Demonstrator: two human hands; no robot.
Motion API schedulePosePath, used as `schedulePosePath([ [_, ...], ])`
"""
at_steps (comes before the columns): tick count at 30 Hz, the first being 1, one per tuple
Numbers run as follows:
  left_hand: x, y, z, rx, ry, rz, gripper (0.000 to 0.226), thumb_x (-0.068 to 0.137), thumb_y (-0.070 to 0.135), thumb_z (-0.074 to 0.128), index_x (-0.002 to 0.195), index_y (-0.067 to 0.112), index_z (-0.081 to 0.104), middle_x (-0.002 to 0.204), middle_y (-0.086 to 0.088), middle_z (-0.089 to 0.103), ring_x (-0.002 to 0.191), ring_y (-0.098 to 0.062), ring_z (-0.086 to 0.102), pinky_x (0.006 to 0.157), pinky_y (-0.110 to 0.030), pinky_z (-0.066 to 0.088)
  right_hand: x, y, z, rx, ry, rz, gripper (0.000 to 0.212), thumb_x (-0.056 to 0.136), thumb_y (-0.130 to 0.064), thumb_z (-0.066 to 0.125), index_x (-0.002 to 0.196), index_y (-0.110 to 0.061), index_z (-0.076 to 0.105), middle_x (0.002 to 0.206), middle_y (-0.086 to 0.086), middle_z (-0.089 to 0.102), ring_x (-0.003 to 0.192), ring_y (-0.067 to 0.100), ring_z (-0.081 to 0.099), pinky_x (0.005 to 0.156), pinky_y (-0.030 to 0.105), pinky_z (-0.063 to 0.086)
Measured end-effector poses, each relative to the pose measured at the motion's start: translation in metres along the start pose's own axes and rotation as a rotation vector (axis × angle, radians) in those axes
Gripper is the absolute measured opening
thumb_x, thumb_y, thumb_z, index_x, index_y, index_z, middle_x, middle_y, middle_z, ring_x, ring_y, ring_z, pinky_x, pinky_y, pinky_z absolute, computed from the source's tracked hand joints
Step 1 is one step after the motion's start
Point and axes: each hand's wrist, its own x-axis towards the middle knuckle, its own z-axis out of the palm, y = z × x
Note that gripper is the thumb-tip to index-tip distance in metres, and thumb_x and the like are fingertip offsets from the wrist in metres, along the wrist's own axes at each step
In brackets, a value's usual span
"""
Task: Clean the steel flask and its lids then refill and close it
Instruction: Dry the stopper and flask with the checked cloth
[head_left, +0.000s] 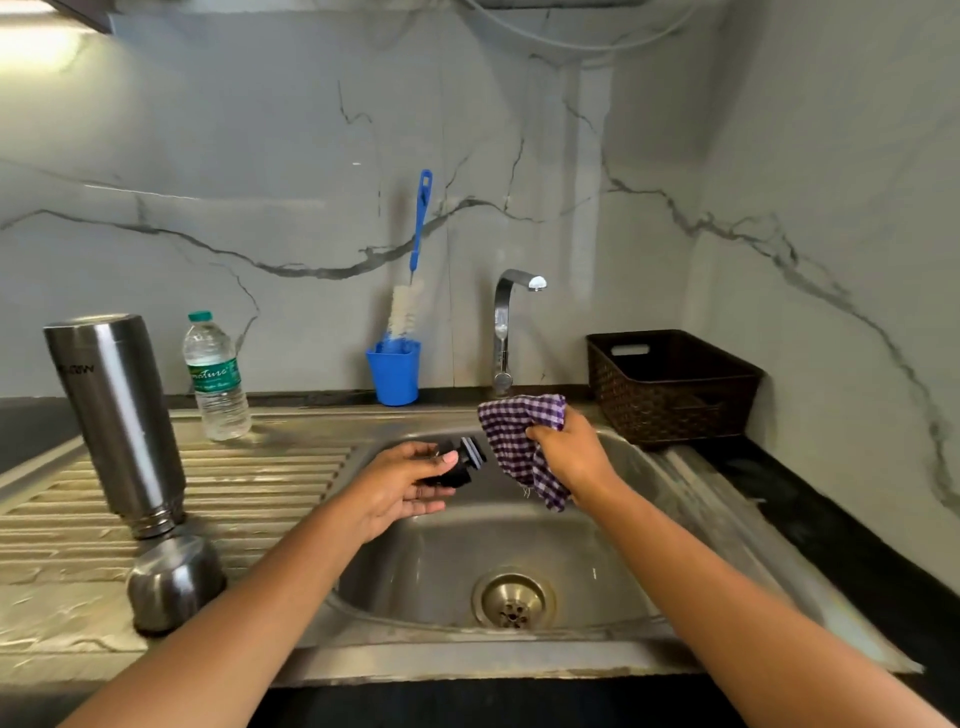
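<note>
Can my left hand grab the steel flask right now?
Probably not yet: the left hand is busy holding the black lid. The flask stands upside down nearby on the drainboard, with nothing between.

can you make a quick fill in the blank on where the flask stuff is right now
1. The steel flask stands ____ on the draining board.
2. The right hand holds a checked ____.
3. The left hand holds the black inner lid over the ____.
4. The bottle brush stands in a ____ cup.

Missing words: upside down; cloth; sink; blue
</note>
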Motion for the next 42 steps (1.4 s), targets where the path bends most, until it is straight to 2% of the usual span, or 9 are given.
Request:
schedulePosePath([
  [7, 0.004, -0.003, 0.002, -0.121, 0.018, 0.141, 0.032, 0.078, 0.005, 0.069, 0.109, 0.011, 0.059, 0.091, -0.012, 0.071, 0.081, -0.021, 0.069, 0.065, -0.025, 0.058, -0.013, 0.0, 0.008, 0.014, -0.177, -0.076, 0.028, 0.094, -0.024, 0.053, 0.122, -0.022, 0.056, 0.118, 0.0, 0.063, 0.107, 0.016, 0.061, 0.097, 0.033, 0.048],
  [9, 0.004, -0.002, 0.002, -0.15, 0.026, 0.17, 0.033, 0.079, 0.004, 0.068, 0.11, 0.009, 0.059, 0.098, -0.013, 0.07, 0.082, -0.021, 0.07, 0.064, -0.025, 0.058, -0.019, 0.0, 0.011, 0.052, -0.335, -0.117, 0.036, 0.09, -0.043, 0.053, 0.121, -0.025, 0.056, 0.117, -0.002, 0.065, 0.104, 0.012, 0.063, 0.096, 0.033, 0.049],
  [12, 0.004, -0.002, 0.0, -0.204, 0.047, 0.202, 0.029, 0.079, 0.002, 0.067, 0.107, 0.009, 0.061, 0.101, -0.011, 0.069, 0.079, -0.017, 0.07, 0.061, -0.023, 0.057, -0.016, 0.002, 0.012, 0.13, -0.503, -0.154, 0.058, 0.083, -0.066, 0.038, 0.132, -0.037, 0.049, 0.137, -0.011, 0.05, 0.127, 0.01, 0.046, 0.108, 0.033, 0.034],
  [14, 0.003, -0.001, 0.002, -0.229, 0.037, 0.216, 0.027, 0.08, 0.002, 0.065, 0.107, 0.008, 0.062, 0.097, -0.009, 0.07, 0.077, -0.015, 0.071, 0.061, -0.023, 0.057, -0.013, 0.003, 0.012, 0.143, -0.485, -0.191, 0.05, 0.088, -0.056, 0.047, 0.134, -0.039, 0.046, 0.148, -0.01, 0.037, 0.134, 0.01, 0.036, 0.112, 0.036, 0.029],
  [18, -0.001, 0.0, 0.008, -0.206, -0.012, 0.215, 0.035, 0.069, 0.008, 0.069, 0.103, 0.009, 0.063, 0.091, -0.009, 0.071, 0.075, -0.015, 0.071, 0.061, -0.023, 0.057, -0.01, 0.011, 0.012, -0.07, -0.398, -0.347, 0.046, 0.089, -0.02, 0.063, 0.129, -0.037, 0.047, 0.127, -0.004, 0.057, 0.113, 0.009, 0.056, 0.1, 0.033, 0.046],
  [27, -0.008, -0.005, 0.016, 0.044, 0.048, 0.541, 0.048, 0.071, -0.004, 0.071, 0.114, 0.017, 0.062, 0.102, 0.005, 0.07, 0.097, -0.006, 0.067, 0.076, -0.019, 0.055, -0.003, 0.012, 0.012, 0.124, -0.334, -0.245, 0.038, 0.087, -0.018, 0.065, 0.124, -0.023, 0.056, 0.116, 0.004, 0.064, 0.103, 0.018, 0.064, 0.087, 0.029, 0.054],
  [32, -0.007, -0.001, 0.013, -0.075, -0.005, 0.369, 0.035, 0.069, 0.013, 0.069, 0.104, 0.014, 0.067, 0.096, -0.006, 0.073, 0.081, -0.014, 0.072, 0.064, -0.022, 0.056, -0.003, 0.01, 0.002, -0.337, -0.268, -0.661, 0.039, 0.09, -0.026, 0.062, 0.127, -0.022, 0.055, 0.121, -0.002, 0.053, 0.112, 0.007, 0.05, 0.096, 0.012, 0.036],
  [35, -0.007, -0.001, 0.01, -0.143, -0.058, 0.278, 0.035, 0.065, 0.02, 0.07, 0.098, 0.01, 0.068, 0.091, -0.012, 0.074, 0.077, -0.017, 0.072, 0.06, -0.023, 0.056, -0.005, 0.014, 0.005, -0.457, -0.275, -0.811, 0.037, 0.09, -0.028, 0.06, 0.125, -0.018, 0.056, 0.126, 0.0, 0.048, 0.117, 0.009, 0.047, 0.098, 0.018, 0.037],
  [42, -0.009, -0.005, 0.021, 0.037, 0.007, 0.549, 0.044, 0.069, 0.009, 0.07, 0.11, 0.02, 0.064, 0.103, 0.002, 0.072, 0.098, -0.01, 0.067, 0.079, -0.022, 0.056, -0.013, 0.007, 0.018, -0.11, -0.167, -0.346, 0.02, 0.093, -0.034, 0.055, 0.11, -0.023, 0.056, 0.108, 0.001, 0.06, 0.096, 0.013, 0.06, 0.08, 0.023, 0.048],
])
